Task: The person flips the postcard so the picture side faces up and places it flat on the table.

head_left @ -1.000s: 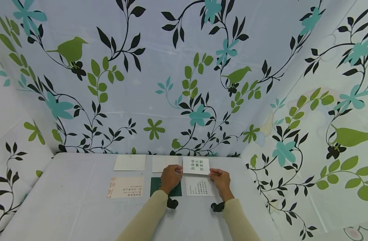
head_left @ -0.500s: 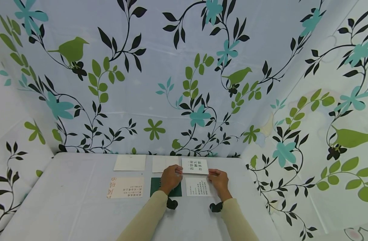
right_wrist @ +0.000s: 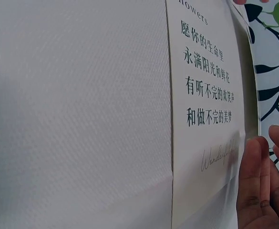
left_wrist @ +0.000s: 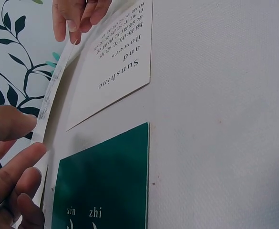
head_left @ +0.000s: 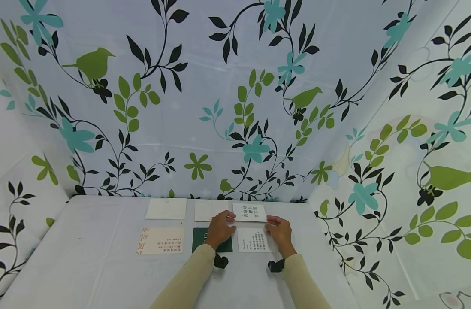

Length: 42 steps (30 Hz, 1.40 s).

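Observation:
A white card with dark printed characters lies at the back right of the group. My left hand is at its left edge, the thumb and forefinger spread apart in the left wrist view. At the card's front right corner, my right hand has its fingertips against the edge, with a gap showing between thumb and fingers in the right wrist view. In front lies a white card with printed lines and the word "Wonderful". The left hand partly covers a green card marked "xin zhi".
A blank off-white card lies back left, with a pale card to its right, partly behind the left hand. A cream card with orange lettering lies front left. Patterned cloth rises behind the white table.
The back right card has shifted slightly left and lies flatter. The right hand moved left along with it. My left thumb and fingers have spread apart at its left edge.

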{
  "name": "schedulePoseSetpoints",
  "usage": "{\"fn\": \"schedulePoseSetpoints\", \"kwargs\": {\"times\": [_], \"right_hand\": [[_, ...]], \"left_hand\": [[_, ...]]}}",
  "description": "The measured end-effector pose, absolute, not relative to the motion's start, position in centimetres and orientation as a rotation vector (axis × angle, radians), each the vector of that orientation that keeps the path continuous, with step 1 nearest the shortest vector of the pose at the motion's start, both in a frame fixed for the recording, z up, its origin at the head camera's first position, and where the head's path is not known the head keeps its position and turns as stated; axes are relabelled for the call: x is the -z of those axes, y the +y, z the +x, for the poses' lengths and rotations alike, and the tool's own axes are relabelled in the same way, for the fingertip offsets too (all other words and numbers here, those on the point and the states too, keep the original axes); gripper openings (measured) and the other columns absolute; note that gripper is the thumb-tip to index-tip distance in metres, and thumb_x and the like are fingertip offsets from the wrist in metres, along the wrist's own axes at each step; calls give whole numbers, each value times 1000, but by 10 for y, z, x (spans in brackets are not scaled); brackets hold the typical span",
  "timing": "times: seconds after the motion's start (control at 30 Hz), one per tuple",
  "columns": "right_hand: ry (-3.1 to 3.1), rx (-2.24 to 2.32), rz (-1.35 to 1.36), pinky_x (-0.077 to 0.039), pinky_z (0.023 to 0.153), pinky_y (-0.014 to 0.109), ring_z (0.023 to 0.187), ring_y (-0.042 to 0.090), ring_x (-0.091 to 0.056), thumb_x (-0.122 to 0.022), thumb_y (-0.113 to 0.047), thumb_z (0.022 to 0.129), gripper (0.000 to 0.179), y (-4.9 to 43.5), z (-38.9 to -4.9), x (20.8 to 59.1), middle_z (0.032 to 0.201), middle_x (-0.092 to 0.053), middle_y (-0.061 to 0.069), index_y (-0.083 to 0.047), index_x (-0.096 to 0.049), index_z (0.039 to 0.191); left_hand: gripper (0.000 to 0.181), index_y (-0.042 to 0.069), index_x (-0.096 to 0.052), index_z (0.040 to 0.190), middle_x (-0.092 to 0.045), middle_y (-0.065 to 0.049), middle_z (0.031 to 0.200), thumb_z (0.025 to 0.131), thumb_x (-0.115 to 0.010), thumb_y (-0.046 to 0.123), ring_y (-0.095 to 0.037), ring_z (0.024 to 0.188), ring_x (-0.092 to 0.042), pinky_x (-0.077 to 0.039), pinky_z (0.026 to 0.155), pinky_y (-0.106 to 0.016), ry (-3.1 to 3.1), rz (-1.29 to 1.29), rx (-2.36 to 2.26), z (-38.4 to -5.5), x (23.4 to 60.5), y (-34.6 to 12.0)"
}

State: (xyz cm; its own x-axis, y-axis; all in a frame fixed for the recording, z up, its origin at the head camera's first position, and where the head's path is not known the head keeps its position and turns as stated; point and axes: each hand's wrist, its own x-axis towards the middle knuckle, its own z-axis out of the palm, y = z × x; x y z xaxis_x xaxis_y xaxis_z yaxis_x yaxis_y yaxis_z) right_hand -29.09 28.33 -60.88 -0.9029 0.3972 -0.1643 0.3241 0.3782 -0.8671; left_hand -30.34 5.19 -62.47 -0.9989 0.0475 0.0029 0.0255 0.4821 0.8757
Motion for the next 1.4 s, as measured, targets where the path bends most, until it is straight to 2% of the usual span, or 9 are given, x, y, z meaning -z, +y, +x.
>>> {"fn": "schedulePoseSetpoints", "kwargs": {"times": [0.2, 0.6, 0.77, 0.9, 1.0, 1.13, 1.4], "right_hand": [[-2551, -1571, -675, -60, 76, 27, 102, 22, -72, -76, -5, 92, 35, 283, -292, 610, 128, -76, 13, -10, -76, 127], [-2543, -1553, -669, -61, 77, 27, 106, 25, -73, -73, -5, 94, 37, 277, -289, 612, 136, -72, 19, -8, -73, 131], [-2544, -1531, -686, -62, 82, 30, 111, 27, -71, -73, -7, 95, 36, 275, -290, 613, 140, -70, 17, -11, -73, 131], [-2521, -1559, -684, -62, 88, 34, 116, 29, -70, -73, -7, 96, 34, 271, -291, 612, 139, -69, 16, -12, -74, 129], [-2502, -1590, -675, -62, 87, 34, 112, 27, -72, -75, -9, 95, 33, 267, -292, 610, 136, -70, 15, -12, -74, 129], [-2493, -1609, -653, -62, 85, 32, 104, 23, -74, -78, -12, 95, 34, 260, -292, 609, 134, -71, 15, -11, -74, 128], [-2509, -1607, -618, -61, 83, 31, 98, 21, -73, -80, -17, 94, 33, 249, -292, 608, 130, -73, 14, -11, -75, 126]], "left_hand": [[37, 16, -70, 121, -77, -7, 120, 87, -83, 9, -30, 117, -69, -51, 104, -56, 2658, 96, -1547, -301, 620, 52], [41, 16, -67, 125, -75, -10, 128, 88, -84, 10, -33, 123, -68, -51, 108, -58, 2640, 128, -1505, -299, 616, 51], [40, 16, -68, 123, -77, -9, 124, 87, -85, 9, -32, 121, -70, -47, 113, -59, 2677, 132, -1535, -301, 617, 48], [38, 17, -69, 121, -78, -8, 120, 87, -85, 9, -31, 118, -71, -50, 110, -57, 2718, 135, -1546, -302, 616, 45], [37, 17, -69, 121, -79, -6, 119, 88, -85, 10, -29, 115, -73, -55, 101, -54, 2731, 127, -1544, -303, 615, 42], [37, 16, -69, 120, -79, -6, 118, 88, -85, 11, -29, 113, -74, -57, 98, -53, 2734, 134, -1566, -302, 614, 38], [36, 14, -69, 121, -78, -7, 119, 89, -85, 12, -29, 111, -73, -58, 96, -53, 2736, 173, -1605, -302, 616, 29]]}}
